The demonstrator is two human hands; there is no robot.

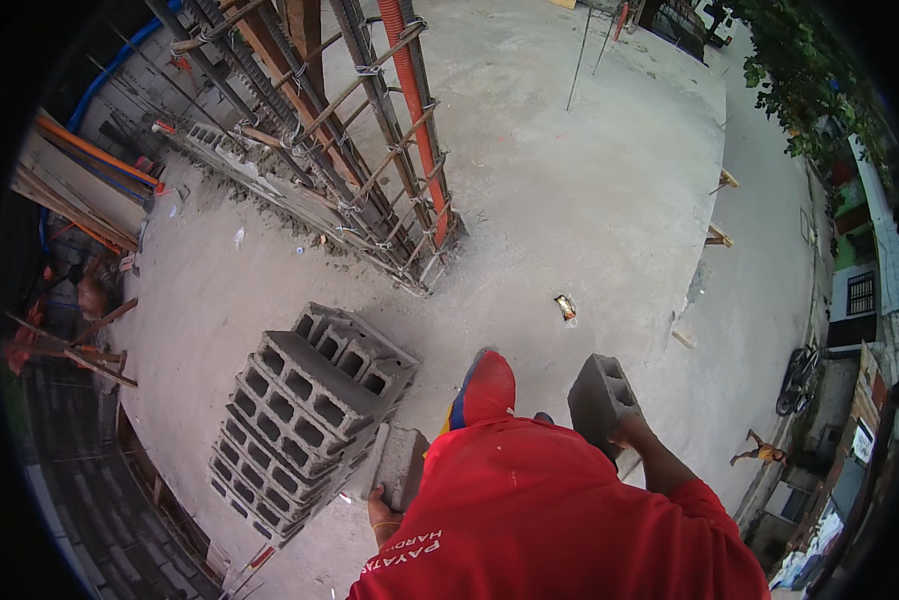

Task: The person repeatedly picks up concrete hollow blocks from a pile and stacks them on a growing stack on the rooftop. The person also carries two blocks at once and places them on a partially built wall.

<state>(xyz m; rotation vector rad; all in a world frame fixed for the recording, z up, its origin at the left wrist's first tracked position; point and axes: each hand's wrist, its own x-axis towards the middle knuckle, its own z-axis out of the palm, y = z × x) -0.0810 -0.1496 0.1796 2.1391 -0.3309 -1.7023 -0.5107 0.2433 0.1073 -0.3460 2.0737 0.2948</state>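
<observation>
My right hand (630,432) grips one end of a grey hollow concrete block (598,398), held out at my right side. At my left side, my left hand (382,512) has its fingers closed on the lower edge of another grey concrete block (402,466). My body hides part of that left block. Close beside it rises a stack of hollow concrete blocks (315,365), their cavities facing outward, with several more lying at the stack's far side.
Ahead on the left stands a column cage of steel bars (375,190) with an orange corrugated pipe (415,110). A low block wall (260,180) runs from it. A small wrapper (567,310) lies on the concrete slab (570,190). Beyond the slab's right edge, a person (763,449) is on the street.
</observation>
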